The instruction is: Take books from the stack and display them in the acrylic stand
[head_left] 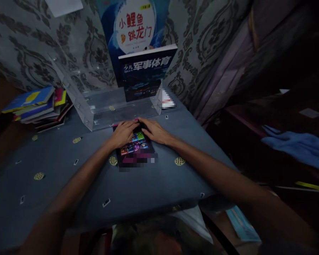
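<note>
A dark book [134, 161] with small colourful pictures on its cover lies flat on the cloth-covered table. My left hand [124, 132] rests palm down on its upper left part, fingers stretched out toward the right. On the upper right side lies my right hand [156, 131], its fingers extended toward the top edge and its thumb a little apart from them. The fingertips of both hands come close together near the book's top. The hands cover much of the upper cover.
Behind the hands stands a clear acrylic rack [108, 109] holding a dark book [149, 74] and a taller blue book [134, 24]. A stack of books [39, 106] sits at the left. Blue cloth [295, 145] lies beyond the table's right edge.
</note>
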The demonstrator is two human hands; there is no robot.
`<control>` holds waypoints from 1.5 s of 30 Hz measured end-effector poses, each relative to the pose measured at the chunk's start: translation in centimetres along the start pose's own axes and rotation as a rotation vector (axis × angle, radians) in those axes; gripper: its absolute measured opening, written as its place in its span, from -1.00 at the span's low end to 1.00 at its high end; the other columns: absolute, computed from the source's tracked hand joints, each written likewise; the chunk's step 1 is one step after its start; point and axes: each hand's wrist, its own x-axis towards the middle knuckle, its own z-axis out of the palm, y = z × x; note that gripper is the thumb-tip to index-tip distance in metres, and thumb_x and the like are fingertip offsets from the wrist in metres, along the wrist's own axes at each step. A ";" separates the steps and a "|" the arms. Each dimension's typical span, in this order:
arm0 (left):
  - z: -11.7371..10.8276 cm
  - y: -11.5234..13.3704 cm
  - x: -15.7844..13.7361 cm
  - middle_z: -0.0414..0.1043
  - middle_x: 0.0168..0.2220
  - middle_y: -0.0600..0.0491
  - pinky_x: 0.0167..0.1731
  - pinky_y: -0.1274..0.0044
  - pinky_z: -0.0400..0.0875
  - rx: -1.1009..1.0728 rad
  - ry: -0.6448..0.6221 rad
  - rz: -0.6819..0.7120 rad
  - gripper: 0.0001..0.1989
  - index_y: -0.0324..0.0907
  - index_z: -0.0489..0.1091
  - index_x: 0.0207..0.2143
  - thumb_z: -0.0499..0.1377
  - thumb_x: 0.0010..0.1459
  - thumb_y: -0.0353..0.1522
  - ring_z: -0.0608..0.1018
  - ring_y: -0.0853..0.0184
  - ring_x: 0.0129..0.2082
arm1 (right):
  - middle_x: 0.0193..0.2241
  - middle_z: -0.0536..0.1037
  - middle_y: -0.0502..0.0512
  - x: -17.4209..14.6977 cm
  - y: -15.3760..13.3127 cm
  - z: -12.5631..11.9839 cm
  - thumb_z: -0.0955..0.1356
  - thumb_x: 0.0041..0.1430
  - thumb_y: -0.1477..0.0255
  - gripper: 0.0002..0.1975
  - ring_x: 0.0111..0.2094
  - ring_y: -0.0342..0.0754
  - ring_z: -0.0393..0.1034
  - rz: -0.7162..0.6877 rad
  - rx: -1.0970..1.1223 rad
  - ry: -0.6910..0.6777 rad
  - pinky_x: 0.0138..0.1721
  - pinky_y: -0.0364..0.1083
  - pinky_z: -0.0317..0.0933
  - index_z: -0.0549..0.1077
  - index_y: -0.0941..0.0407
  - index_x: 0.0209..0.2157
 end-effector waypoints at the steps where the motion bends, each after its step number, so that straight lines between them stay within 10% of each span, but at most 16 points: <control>1: 0.0 0.2 0.3 0.28 0.31 -0.07 0.25 0.21 0.16 -0.003 -0.010 0.012 -0.46 -0.15 0.30 0.24 -0.04 0.22 -0.51 0.34 0.19 0.28 | 0.29 0.33 0.23 -0.1 0.0 0.0 0.21 0.35 0.41 -0.38 0.28 0.14 0.24 0.006 0.007 0.002 0.28 0.27 0.14 0.02 0.07 0.39; 26: -0.8 8.4 -6.0 0.32 0.28 -0.04 0.33 0.15 0.09 -0.043 -0.123 0.304 -0.57 -0.08 0.32 0.23 -0.01 0.37 -0.44 0.32 0.20 0.32 | 0.21 0.44 0.29 0.3 0.3 0.7 0.21 0.32 0.52 -0.60 0.26 0.07 0.30 0.003 -0.026 0.047 0.30 0.16 0.17 0.42 0.21 0.14; 32: -0.8 9.8 -7.9 0.18 0.37 -0.06 0.40 0.15 -0.09 -0.184 -0.122 0.230 -0.51 -0.09 0.12 0.35 0.01 0.42 -0.24 0.18 0.25 0.39 | 0.21 0.45 0.24 0.4 -0.2 0.6 0.22 0.30 0.56 -0.61 0.27 0.10 0.29 -0.006 -0.107 0.058 0.28 0.21 0.18 0.47 0.17 0.10; 41: -1.9 7.1 -10.0 0.47 0.11 -0.12 0.19 0.27 0.35 -0.383 0.303 -0.053 -0.64 -0.16 0.35 0.18 -0.03 0.42 -0.33 0.48 0.22 0.15 | 0.30 0.32 0.28 -4.4 -7.2 0.8 0.24 0.37 0.42 -0.62 0.34 0.15 0.16 -0.105 -0.137 -0.045 0.29 0.29 0.11 0.42 0.10 0.17; 45: -0.9 4.7 -11.7 0.17 0.36 -0.14 0.32 0.16 0.15 -0.195 0.169 -0.230 -0.50 -0.13 0.17 0.32 -0.01 0.41 -0.19 0.21 0.14 0.38 | 0.33 0.25 0.36 -6.3 -8.9 0.8 0.27 0.38 0.27 -0.50 0.39 0.19 0.04 -0.100 -0.159 -0.134 0.35 0.32 -0.02 0.30 0.16 0.27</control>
